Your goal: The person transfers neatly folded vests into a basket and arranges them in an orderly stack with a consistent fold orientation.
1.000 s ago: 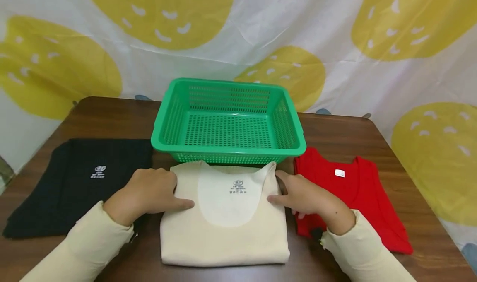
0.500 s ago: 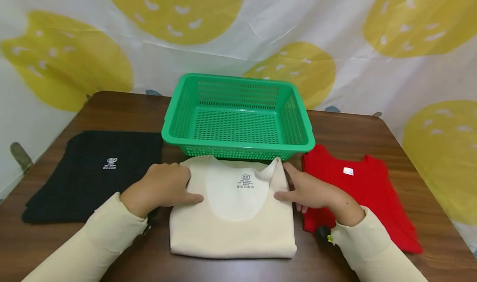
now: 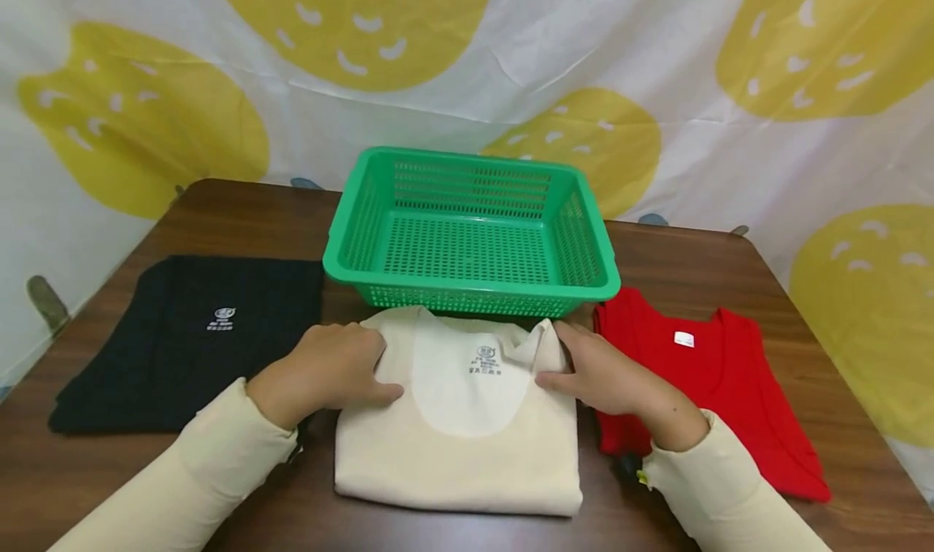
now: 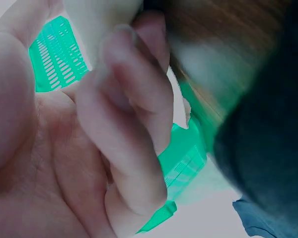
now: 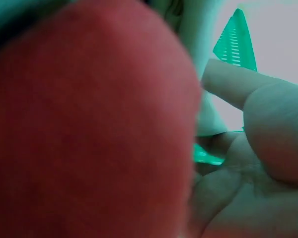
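A folded cream undershirt [image 3: 456, 467] with a rounded neckline lies on the table in front of the basket. At its left side, my left hand [image 3: 324, 374] grips the fabric, thumb on top and fingers around the edge. My right hand [image 3: 609, 374] pinches the right shoulder, where the cloth is bunched and raised beside the neckline. Curled fingers [image 4: 139, 99] on the cream fabric fill the left wrist view. In the right wrist view, the red shirt [image 5: 89, 124] blocks much of the scene, and the thumb [image 5: 233, 82] meets the cream cloth.
Just behind the undershirt stands a green plastic basket [image 3: 474, 283] with nothing in it. A folded black shirt [image 3: 197, 374] lies to the left on the wooden table [image 3: 251, 220]. To the right is the folded red shirt, close to the basket. A patterned curtain hangs behind.
The head view has shifted, so everything appears farther right. Both hands keep their places on the undershirt, whose neckline has puckered more at the right.
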The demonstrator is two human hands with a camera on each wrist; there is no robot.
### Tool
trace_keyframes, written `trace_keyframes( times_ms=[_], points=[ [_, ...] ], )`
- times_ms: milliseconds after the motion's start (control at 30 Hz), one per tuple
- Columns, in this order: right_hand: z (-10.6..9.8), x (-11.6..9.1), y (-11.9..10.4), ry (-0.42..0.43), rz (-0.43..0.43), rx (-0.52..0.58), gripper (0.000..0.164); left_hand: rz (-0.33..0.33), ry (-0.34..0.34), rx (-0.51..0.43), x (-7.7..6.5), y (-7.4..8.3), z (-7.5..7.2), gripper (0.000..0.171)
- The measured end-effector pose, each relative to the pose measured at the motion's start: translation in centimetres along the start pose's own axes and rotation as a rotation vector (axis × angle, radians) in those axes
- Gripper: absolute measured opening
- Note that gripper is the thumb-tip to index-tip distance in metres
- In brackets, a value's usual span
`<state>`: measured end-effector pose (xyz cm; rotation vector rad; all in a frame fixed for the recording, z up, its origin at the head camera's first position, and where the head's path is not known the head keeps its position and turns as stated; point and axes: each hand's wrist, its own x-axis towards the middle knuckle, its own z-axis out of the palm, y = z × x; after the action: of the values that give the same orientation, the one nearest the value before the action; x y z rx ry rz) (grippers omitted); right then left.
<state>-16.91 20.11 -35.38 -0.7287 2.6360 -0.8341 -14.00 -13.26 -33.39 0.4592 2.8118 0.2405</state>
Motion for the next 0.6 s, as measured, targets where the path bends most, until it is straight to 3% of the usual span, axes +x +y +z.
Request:
trace_keyframes(
  times_ms=[100, 233, 600],
  points=[
    [0.10, -0.03, -0.40, -0.011, 0.030, 0.013, 0.043, 0.014, 0.013, 0.005, -0.11, -0.01, 0.12, 0.035],
    [0.12, 0.07, -0.64, -0.025, 0.042, 0.037, 0.039, 0.029, 0.021, 0.006, 0.05, 0.01, 0.08, 0.031],
    [-0.09, -0.29, -0.06, -0.097, 0.056, 0.293, 0.044, 0.052, 0.068, -0.043, 0.19, 0.01, 0.51, 0.037]
  ],
)
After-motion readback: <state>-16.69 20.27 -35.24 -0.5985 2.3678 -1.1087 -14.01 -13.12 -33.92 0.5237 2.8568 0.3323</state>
